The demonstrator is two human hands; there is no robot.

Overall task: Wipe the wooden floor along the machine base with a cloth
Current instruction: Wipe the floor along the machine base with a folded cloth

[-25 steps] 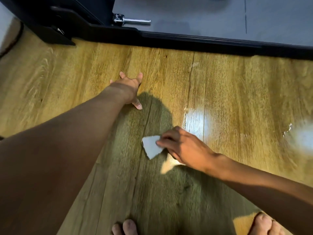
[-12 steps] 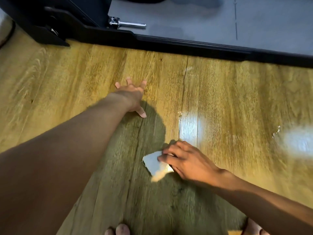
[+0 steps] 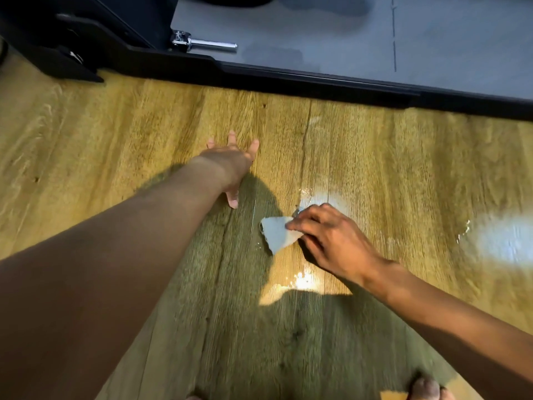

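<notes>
2 hands: both in view, both down on the wooden floor (image 3: 115, 134); head cam looks fwd/down.
L hand (image 3: 230, 166): released, fingers splayed, palm flat on the boards. Arm stretched out straight from lower left. Thumb tip shows on the near side, pointing back toward the cam.
R hand (image 3: 331, 241): fingers bent over the cloth (image 3: 275, 233), tips on its right part, grasping it & pressing it to the boards. Forearm comes in from lower right.
Cloth: small, white; a roughly triangular bit is visible, rest hidden under R fingers. Lies on the floor approx. centre frame, right of & nearer than the L hand, not touching it. Well apart from the machine base (image 3: 288, 77).
Machine base: black edge across the top of frame, slanting down to the right, sitting on the floor. Black foot (image 3: 78, 67) sticks out at top left.
Grey deck (image 3: 331, 33): flat panel behind the black edge, thin seam line in it at upper right.
Chrome pin (image 3: 207, 44): shiny metal rod w/ fitting, lying on the grey deck near its left end.
Floor: plank grain runs away from the cam. Bright glare patches (image 3: 501, 241) at the right edge, just beyond the R hand & below the R wrist. Can't tell wet vs. just light.
Shadow (image 3: 259, 327): dark area over the near boards, under both arms.
Toes (image 3: 427, 388): bare, bottom edge right, blurry.
</notes>
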